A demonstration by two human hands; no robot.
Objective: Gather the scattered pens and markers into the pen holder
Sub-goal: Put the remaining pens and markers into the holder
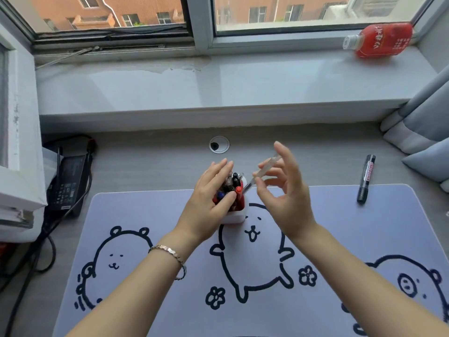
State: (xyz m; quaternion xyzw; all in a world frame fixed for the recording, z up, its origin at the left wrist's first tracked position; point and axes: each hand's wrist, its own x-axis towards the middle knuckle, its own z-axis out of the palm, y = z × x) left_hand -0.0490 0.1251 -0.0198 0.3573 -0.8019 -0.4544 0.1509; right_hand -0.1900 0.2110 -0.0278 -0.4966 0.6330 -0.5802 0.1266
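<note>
Head view: your right hand (284, 190) pinches a pen (263, 172) at the holder (234, 216), left hand (209, 198) flat on top, so drop it in, marker (366, 178) next.

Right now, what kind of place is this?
Likely a home or dorm study desk by a window: a cartoon desk mat, a pen holder full of pens, and a drink bottle on the sill.

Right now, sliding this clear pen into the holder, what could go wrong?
The pen holder looks crowded, so the clear pen in the right hand may jam or lever others out. The left hand rests on the pens, so a hard push could tip it. The black marker lies apart, easily missed.
</note>
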